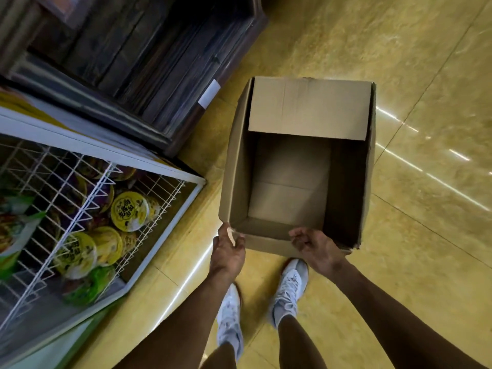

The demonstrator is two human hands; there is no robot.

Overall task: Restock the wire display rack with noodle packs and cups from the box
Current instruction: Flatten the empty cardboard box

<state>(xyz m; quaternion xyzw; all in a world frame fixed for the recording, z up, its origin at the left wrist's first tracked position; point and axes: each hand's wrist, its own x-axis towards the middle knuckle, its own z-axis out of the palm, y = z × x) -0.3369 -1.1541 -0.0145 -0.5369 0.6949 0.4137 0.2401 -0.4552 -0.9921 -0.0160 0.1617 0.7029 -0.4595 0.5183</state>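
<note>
— Forearms reach down from the bottom edge. What are the hands doing?
— At the near left corner of the box (235, 166), the left hand (228, 250) pinches the cardboard edge between fingers (225, 233) and thumb. The right hand (312, 245) is on the near wall, its fingers (299, 234) curled over the rim, gripping it.
— And the box itself?
— It stands upright on the floor (399, 235), just ahead of two white shoes (290, 286). Its top is open, with one flap (308, 107) folded across the far half. Below that, the bare cardboard bottom shows.
— Where is the rack?
— To the left, apart from the box: the white wire rack (87, 198) in a pale frame. Cups (129, 211) with yellow lids show through the wires on a lower shelf. Green packs (16, 230) sit at the far left, blurred.
— Anything behind it?
— Only a dark wooden cabinet (149, 62), with a white label (209, 97) on its corner.
</note>
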